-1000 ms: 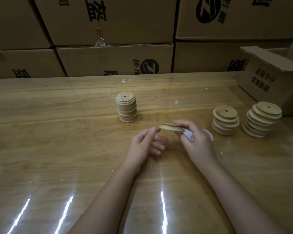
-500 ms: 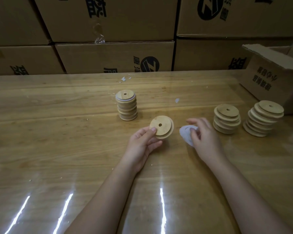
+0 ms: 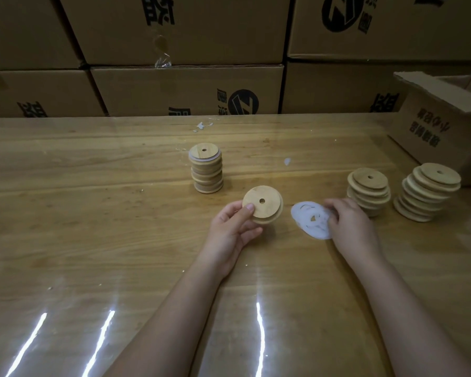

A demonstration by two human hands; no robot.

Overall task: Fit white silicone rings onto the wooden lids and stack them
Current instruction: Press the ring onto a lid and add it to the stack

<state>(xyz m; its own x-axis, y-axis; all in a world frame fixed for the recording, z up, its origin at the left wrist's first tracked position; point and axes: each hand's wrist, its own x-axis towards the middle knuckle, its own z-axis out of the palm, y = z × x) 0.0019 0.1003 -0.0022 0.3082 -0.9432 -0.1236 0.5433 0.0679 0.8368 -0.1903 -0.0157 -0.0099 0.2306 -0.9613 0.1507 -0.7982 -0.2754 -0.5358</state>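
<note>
Your L hand (image 3: 233,227) grips one lid (image 3: 263,204): thumb pressed on its top face near the rim, fingers curled behind it. The lid is held off the table (image 3: 93,213), tilted, w/ the face & centre hole turned toward you. A stepped lower edge shows under the top disc.

Just right of that grip, apart from the lid, the rings (image 3: 309,219) lie in a loose white pile on the table. Your R hand (image 3: 350,224) sits on the pile's right edge, fingers bent over it & touching it. Can't tell whether they pinch a ring or only rest on top.

Beyond the L grip, a bit left, stands the done stack (image 3: 206,168): lids in an upright column, white showing under the top one. Just past the R hand's knuckles is a near stack (image 3: 369,190) of lids, leaning slightly. A far stack (image 3: 427,191) stands further right, fanned & leaning, close to an open box (image 3: 443,131) at the table's right edge. Btw the done stack & the near stack a small white scrap (image 3: 287,161) lies on the table. Far behind both hands, cartons (image 3: 174,88) w/ black print form a wall along the table's back edge.
</note>
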